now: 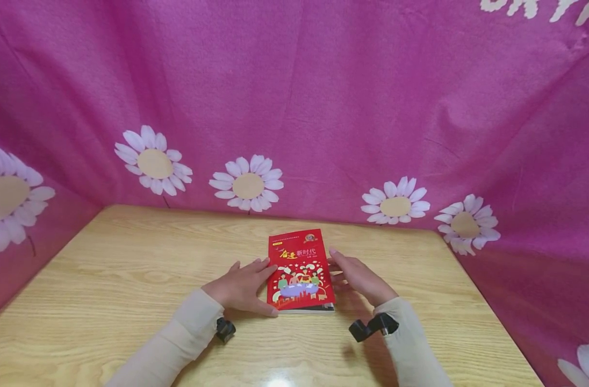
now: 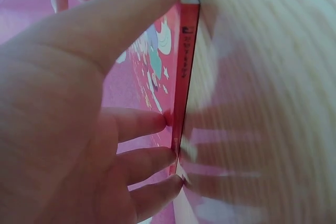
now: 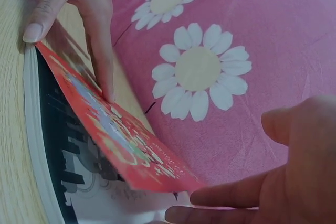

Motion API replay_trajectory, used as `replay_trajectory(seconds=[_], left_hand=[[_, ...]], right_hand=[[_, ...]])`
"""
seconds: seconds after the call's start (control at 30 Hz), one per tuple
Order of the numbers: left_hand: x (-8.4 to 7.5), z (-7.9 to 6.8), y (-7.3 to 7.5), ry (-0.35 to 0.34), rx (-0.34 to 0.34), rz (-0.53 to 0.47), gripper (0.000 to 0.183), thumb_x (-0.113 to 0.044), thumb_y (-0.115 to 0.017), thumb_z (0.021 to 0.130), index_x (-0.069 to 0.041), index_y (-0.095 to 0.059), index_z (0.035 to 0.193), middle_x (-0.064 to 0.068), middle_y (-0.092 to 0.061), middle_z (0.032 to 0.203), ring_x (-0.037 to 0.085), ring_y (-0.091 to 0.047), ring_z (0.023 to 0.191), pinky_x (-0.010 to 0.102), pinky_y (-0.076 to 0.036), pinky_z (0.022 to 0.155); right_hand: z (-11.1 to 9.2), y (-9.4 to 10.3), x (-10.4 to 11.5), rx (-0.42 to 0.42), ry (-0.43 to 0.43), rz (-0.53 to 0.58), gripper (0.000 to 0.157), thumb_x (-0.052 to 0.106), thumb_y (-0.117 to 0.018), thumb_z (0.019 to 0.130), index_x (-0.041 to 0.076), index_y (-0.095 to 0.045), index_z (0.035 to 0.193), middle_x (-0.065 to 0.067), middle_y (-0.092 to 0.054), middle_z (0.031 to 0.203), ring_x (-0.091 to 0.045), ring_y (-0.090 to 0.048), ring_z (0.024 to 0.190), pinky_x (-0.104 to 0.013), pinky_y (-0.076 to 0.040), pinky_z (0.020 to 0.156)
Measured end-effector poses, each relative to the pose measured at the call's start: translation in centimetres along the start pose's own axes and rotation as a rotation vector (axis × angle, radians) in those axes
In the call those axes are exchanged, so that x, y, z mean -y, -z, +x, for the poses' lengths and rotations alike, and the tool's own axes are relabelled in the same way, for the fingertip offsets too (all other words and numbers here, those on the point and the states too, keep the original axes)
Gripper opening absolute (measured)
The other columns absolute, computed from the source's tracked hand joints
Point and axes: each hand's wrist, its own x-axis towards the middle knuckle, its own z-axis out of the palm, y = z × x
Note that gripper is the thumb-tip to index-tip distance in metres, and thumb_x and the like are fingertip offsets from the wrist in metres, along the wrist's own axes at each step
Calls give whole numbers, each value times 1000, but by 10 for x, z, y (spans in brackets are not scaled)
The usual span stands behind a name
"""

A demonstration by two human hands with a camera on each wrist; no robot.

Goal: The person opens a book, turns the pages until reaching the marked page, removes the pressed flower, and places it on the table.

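A red paperback book (image 1: 300, 271) with a cartoon of people on its cover lies on the wooden table. Its front cover (image 3: 113, 129) is lifted part way along the right side, baring a black-and-white page (image 3: 86, 166) below. My left hand (image 1: 243, 287) rests at the book's left side, thumb at the near corner and spread fingertips along the red spine (image 2: 184, 82). At the right edge is my right hand (image 1: 362, 279), its extended fingers (image 3: 231, 195) by the raised cover's edge and its thumb apart from it. Whether those fingers touch the cover is hard to tell.
The light wooden table (image 1: 144, 269) meets a pink cloth (image 1: 299, 107) with white daisies at its back and sides. Each wrist wears a black camera mount, one by the left cuff (image 1: 225, 329) and one by the right cuff (image 1: 374, 326).
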Motion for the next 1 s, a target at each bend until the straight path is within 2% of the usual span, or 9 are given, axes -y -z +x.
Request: replay_trajectory(seconds=[0.2,0.33,0.5,0.63,0.77,0.83,1.0], left_hand=[[2,0,2,5,13,-17,104,-65,-74,68,-19,-34,151,3,-27,158,26,-20,145,59,-13,115],[4,0,3,9,23,-38,103,-65,-74,68,-20,-33,151,4,-27,157,26,-20,145,59,-12,115],[6,1,6,16,31,-42,99,-64,-73,70,-22,-35,151,2,-31,156,24,-23,144,58,-17,114],[8,1,8,1,36,-42,93,-63,-72,73,-20,-39,149,4,-35,153,25,-29,141,59,-21,113],[10,0,11,-7,43,-54,90,-64,-69,75,-20,-41,148,6,-36,153,26,-30,141,58,-23,112],[10,-1,12,-5,43,-49,89,-65,-68,75,-21,-41,148,5,-36,153,26,-30,141,57,-24,112],[14,-2,16,-1,22,-38,81,-63,-70,75,-25,-48,143,2,-38,152,27,-29,142,59,-20,113]], right_hand=[[-2,1,3,-10,40,29,68,58,-36,99,2,-52,135,-16,-59,129,-32,-58,115,-51,-47,96],[-3,1,5,8,104,47,63,54,-36,100,5,-49,139,-16,-58,129,-33,-57,116,-52,-46,97],[-6,2,7,35,171,35,52,45,-36,103,15,-44,145,-17,-54,135,-35,-54,120,-54,-45,98],[-7,0,8,22,177,0,44,35,-44,103,27,-43,146,-13,-50,141,-35,-51,125,-54,-45,99],[-8,-5,10,-33,200,-72,49,27,-57,98,37,-44,144,-10,-52,139,-32,-53,123,-53,-47,96],[-8,-9,11,-66,218,-114,54,27,-61,96,37,-42,145,-11,-55,137,-31,-55,120,-51,-49,94],[-8,-20,15,-149,215,-176,60,32,-62,94,22,-39,148,-16,-56,135,-31,-57,117,-51,-49,94]])
